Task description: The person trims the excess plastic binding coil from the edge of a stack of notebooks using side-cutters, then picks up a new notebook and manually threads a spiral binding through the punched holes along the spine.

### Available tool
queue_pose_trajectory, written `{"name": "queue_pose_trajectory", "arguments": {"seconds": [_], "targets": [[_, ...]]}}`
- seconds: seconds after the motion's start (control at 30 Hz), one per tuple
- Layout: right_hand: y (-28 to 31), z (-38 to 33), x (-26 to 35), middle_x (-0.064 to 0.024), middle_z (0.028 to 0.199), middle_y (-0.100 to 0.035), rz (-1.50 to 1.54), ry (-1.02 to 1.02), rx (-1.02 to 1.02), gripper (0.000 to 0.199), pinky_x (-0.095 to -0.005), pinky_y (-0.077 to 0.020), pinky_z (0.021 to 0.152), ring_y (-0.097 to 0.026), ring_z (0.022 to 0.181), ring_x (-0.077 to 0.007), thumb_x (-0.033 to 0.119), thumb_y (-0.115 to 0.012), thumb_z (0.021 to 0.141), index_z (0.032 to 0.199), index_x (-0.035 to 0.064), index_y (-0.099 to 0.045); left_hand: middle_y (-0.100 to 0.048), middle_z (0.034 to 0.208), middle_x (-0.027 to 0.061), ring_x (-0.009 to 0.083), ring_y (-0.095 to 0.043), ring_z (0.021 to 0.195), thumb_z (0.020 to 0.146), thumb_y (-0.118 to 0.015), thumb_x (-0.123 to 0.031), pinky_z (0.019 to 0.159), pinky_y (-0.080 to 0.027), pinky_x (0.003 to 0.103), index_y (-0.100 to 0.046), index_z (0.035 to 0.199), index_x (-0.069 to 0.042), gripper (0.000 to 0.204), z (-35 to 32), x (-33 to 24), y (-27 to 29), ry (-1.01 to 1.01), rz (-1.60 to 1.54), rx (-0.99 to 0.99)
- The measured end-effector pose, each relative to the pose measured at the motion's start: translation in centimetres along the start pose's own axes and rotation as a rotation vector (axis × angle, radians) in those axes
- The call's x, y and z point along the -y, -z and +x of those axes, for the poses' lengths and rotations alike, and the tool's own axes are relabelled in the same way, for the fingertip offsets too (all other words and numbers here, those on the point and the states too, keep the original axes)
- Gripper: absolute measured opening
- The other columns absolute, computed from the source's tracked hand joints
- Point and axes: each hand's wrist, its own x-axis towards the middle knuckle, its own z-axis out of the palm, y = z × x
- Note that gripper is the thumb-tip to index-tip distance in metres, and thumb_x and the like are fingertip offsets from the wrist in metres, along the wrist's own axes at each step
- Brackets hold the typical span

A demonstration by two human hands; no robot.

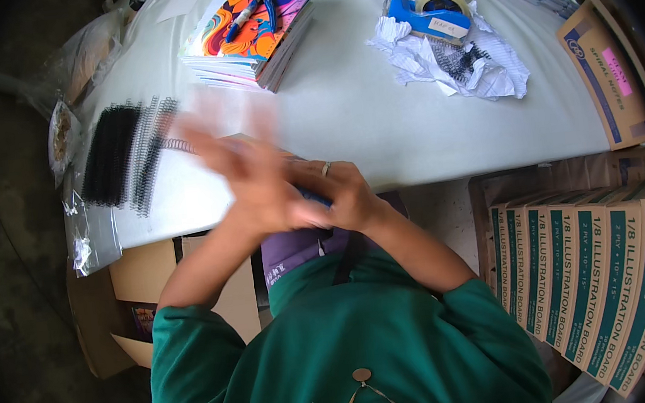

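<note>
Take the stack of paperbacks with bright orange, pink and purple illustrated covers (253,45) as your landmark. Nearer to you than that stack, your left hand (259,188) is a blur with its fingers spread, so I cannot tell whether it grips anything. Your right hand (341,192), wearing a ring, sits just beside it with fingers bent over a dark blue-edged piece (314,197). That piece lies between your hands, on your side of the stack and mostly hidden; I cannot tell how firmly it is held.

A thin grey wire coil (180,144) shows near your left fingers, to the left of the stack and closer to you; whether they touch it is unclear. Let the right hand steady the piece while the left moves more slowly, without squeezing the coil; thin wire probably bends easily. Lift coils singly from the row of black spiral coils (110,156), left of the stack and nearer you, as neighbouring loops could snag. The blue-handled metal pliers (245,16) on top of the stack look easy to reach.
</note>
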Motion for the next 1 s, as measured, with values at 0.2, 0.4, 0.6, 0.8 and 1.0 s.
{"name": "queue_pose_trajectory", "arguments": {"seconds": [0.2, 0.4, 0.6, 0.8, 1.0], "targets": [[1.1, 0.9, 1.5, -0.0247, 0.131, -0.046, 0.043, 0.053, -0.072, 0.047, -0.0479, -0.0336, 0.102, -0.047, 0.119, -0.0398, 0.015, -0.054, 0.086, 0.127, -0.0046, -0.044, -0.004, 0.143, 0.0374, 0.0521, -0.003, 0.134, 0.086, -0.048, -0.054, 0.105, -0.007, 0.061, -0.010, 0.141, 0.007, 0.090, -0.4, -4.1, 0.3, 0.276, -0.499, -0.071], [5.8, 4.9, 5.8, -0.0170, 0.123, -0.051, -0.355, 0.046, 0.259, 0.067, -0.0512, -0.0273, 0.099, -0.047, 0.117, -0.0321, 0.041, -0.056, 0.085, 0.134, 0.0014, -0.036, -0.066, 0.094, 0.0180, 0.0196, -0.064, 0.087, 0.093, -0.046, -0.007, 0.077, -0.050, 0.028, -0.054, 0.115, 0.008, 0.027, 5.6, -1.6, 5.9, 0.799, -0.762, -0.032], [6.1, 5.6, 1.4, -0.0115, 0.075, -0.065, 0.024, -0.637, 0.165, 0.019, -0.0295, -0.0476, 0.063, -0.062, 0.067, -0.0135, 0.017, -0.063, 0.084, 0.089, -0.0020, -0.064, -0.066, 0.085, 0.0062, 0.0058, -0.058, 0.077, 0.087, -0.063, -0.014, 0.069, -0.046, 0.020, -0.061, 0.107, 0.004, 0.027, 4.3, 1.2, 1.1, 1.307, -1.251, -0.029], [6.3, 6.1, -0.3, -0.0085, 0.078, -0.067, 0.146, -0.690, 0.046, 0.016, -0.0270, -0.0488, 0.066, -0.062, 0.071, -0.0119, 0.010, -0.072, 0.075, 0.084, -0.0007, -0.066, -0.065, 0.091, 0.0076, 0.0100, -0.061, 0.079, 0.088, -0.059, -0.011, 0.074, -0.049, 0.023, -0.060, 0.111, 0.003, 0.026, 3.5, 2.6, -1.1, 1.300, -1.637, -0.035], [5.4, 6.0, -0.7, -0.0074, 0.077, -0.063, 0.041, -0.586, 0.005, 0.014, -0.0289, -0.0460, 0.062, -0.060, 0.067, -0.0166, 0.010, -0.074, 0.071, 0.080, 0.0024, -0.067, -0.064, 0.086, 0.0063, 0.0104, -0.060, 0.076, 0.083, -0.057, -0.001, 0.072, -0.050, 0.024, -0.062, 0.099, 0.001, 0.017, 2.6, 3.8, -2.2, 1.295, -1.825, -0.060]]}}
